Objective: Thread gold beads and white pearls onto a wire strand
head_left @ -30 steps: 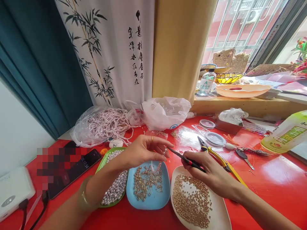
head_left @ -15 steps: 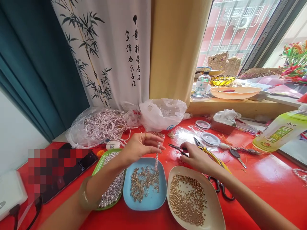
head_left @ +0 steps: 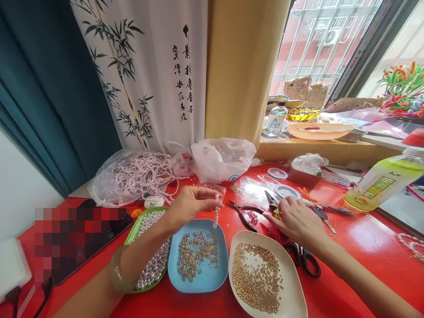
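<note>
Head | bead strand (head_left: pixel 216 215) hangs from left hand (head_left: pixel 190 204) fingertips

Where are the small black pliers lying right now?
In the head view the black pliers lie on the red table, between the left hand and right hand, behind the white dish.

The right hand (head_left: pixel 298 218) no longer holds the black pliers (head_left: pixel 243 212); they lie on the desk (head_left: pixel 357 247), and the hand rests on the yellow-handled cutters (head_left: pixel 272 204).
</note>
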The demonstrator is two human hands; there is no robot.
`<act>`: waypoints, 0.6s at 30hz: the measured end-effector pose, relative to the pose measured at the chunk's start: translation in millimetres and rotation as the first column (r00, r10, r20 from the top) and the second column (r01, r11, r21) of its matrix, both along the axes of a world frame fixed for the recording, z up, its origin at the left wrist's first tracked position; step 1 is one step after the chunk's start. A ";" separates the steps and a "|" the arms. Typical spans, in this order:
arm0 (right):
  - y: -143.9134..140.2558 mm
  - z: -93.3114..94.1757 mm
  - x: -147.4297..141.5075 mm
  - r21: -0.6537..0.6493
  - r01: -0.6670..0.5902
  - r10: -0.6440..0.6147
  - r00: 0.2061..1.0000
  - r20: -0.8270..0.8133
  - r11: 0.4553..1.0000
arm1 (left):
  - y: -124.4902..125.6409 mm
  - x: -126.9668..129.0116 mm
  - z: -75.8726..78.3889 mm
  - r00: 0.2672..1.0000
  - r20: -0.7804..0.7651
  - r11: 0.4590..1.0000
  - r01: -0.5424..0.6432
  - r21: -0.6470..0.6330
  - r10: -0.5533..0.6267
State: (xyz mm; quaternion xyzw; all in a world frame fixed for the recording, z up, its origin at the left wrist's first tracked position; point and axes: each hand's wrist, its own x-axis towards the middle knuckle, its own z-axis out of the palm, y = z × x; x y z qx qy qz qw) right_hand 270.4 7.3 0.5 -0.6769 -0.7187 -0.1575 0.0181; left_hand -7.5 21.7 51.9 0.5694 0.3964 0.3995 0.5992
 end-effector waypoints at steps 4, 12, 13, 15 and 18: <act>-7.6 -3.1 12.0 -0.196 0.047 -0.049 0.999 -0.008 0.980 | -2.6 2.4 0.4 1.000 -0.010 1.000 -0.016 0.024 0.016; 3.5 8.6 30.6 -0.243 -0.071 -0.125 0.701 -0.702 0.967 | -6.8 5.8 2.2 0.998 0.040 0.998 -0.044 0.054 0.042; 3.6 11.8 32.6 -0.243 -0.102 -0.158 0.515 -0.842 0.965 | -7.0 6.3 2.0 0.998 0.045 0.998 -0.044 0.050 0.042; 1.6 18.7 31.7 -0.234 -0.148 -0.216 0.129 -0.968 0.961 | -7.5 7.0 2.0 0.997 0.052 0.998 -0.052 0.046 0.050; -6.9 29.0 16.5 -0.223 -0.189 -0.251 -0.136 -0.958 0.956 | -8.3 7.6 3.0 0.995 0.067 0.995 -0.084 0.045 0.081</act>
